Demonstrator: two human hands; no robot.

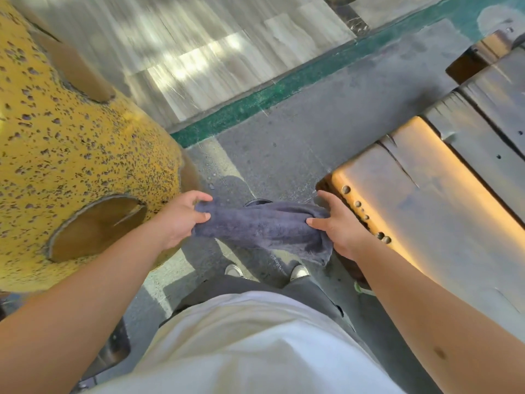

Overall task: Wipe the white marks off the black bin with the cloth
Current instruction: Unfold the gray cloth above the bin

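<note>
We look down along our own arms and see both hands holding the cloth (262, 226), a grey-blue towel stretched between them above the ground. Our left hand (181, 220) pinches the cloth's left end, thumb on top and fingers curled under it; the fingertips are mostly hidden by the fabric. Our right hand (338, 226) grips the other end, thumb pressed along the near side, index finger stretched out toward the far edge, and the remaining fingers buried in the bunched towel, so we cannot make out how they lie. A loose corner of the cloth hangs below the right hand.

We cannot pick out a black bin or its white marks anywhere in this view. A small dark rounded shape (257, 202) peeks out just above the cloth's upper edge, but it is too covered to tell what it is.

To our left stands a large yellow speckled structure (85, 155) with oval brown openings, cut off by the left and top edges. To our right a wooden bench (420, 194) of worn slats runs out of the picture, its near end just beside the right hand; whether they touch we cannot tell. Below the cloth we see the toes of two light shoes (299, 271), dark trousers and a white shirt (255, 345). The grey pavement (312, 123) carries a green stripe (255, 100), with pale blurred paving beyond.
</note>
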